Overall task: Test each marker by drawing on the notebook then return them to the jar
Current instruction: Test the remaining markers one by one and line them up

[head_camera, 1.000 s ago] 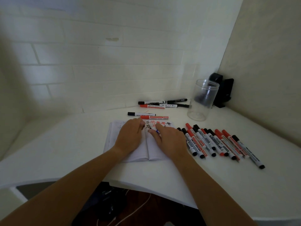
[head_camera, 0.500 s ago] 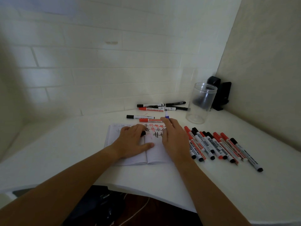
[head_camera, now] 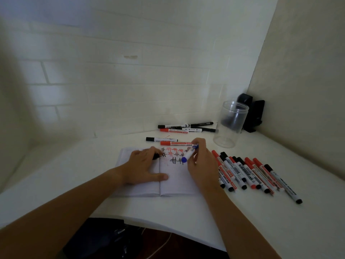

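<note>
An open white notebook (head_camera: pixel 177 182) lies on the white table, its right page marked with red and black hash signs. My left hand (head_camera: pixel 141 167) rests flat on the left page, thumb along the spine; a small black thing shows at its fingertips. Over the right page, my right hand (head_camera: pixel 203 165) grips a blue marker (head_camera: pixel 189 154), blue end pointing down-left just above the marks. The clear plastic jar (head_camera: pixel 231 126) stands upright at the back right with no markers in it. Several red and black markers (head_camera: pixel 246 172) lie in a row right of the notebook.
Two markers (head_camera: pixel 168 141) lie just behind the notebook, and several more (head_camera: pixel 179 128) against the brick wall. A black device (head_camera: pixel 255 113) sits in the corner behind the jar. A side wall closes the right. A dark bag (head_camera: pixel 104 238) lies below the table's front edge.
My right hand reached to the back of the notebook, then lifted, and now holds the blue marker over the right page. My left hand stayed on the left page.
</note>
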`<act>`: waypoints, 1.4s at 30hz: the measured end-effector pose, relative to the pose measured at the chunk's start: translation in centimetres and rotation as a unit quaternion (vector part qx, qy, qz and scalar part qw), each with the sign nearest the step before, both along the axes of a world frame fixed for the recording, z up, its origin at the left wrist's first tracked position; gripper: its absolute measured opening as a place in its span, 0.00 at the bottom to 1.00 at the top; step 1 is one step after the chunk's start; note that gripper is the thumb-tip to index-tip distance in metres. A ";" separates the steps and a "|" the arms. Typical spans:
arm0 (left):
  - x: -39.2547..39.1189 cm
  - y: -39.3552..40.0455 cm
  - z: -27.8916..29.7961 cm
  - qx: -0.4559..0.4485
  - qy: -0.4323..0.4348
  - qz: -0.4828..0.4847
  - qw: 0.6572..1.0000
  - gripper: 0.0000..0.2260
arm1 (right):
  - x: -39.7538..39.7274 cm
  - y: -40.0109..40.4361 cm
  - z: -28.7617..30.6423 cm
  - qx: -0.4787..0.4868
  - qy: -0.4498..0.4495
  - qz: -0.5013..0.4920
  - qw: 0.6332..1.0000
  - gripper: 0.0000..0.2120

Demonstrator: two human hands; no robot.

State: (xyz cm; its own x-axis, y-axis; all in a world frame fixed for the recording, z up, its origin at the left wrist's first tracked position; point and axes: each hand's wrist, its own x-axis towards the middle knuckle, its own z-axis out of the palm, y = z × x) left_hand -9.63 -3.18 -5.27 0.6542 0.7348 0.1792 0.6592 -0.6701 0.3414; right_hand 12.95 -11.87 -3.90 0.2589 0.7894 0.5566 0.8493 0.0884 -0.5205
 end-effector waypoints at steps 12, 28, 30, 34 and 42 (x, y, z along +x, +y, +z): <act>-2.3 0.2 0.6 0.010 -0.004 0.022 1.000 0.36 | 0.3 1.6 -1.2 0.036 0.085 0.042 0.995 0.16; -1.5 0.0 -0.4 0.010 -0.054 0.041 0.998 0.43 | -0.8 2.5 -0.4 -0.082 0.276 0.073 0.955 0.07; -1.5 0.1 -0.5 0.011 -0.055 0.042 0.998 0.42 | -0.8 2.3 -0.4 -0.089 0.280 0.069 0.953 0.07; -1.5 0.3 -0.6 0.016 -0.059 0.041 0.997 0.42 | -0.7 2.4 -0.7 -0.100 0.271 0.056 0.956 0.07; -1.5 0.5 -0.8 0.022 -0.063 0.035 0.997 0.42 | -0.7 2.4 -1.0 -0.092 0.262 0.005 0.961 0.09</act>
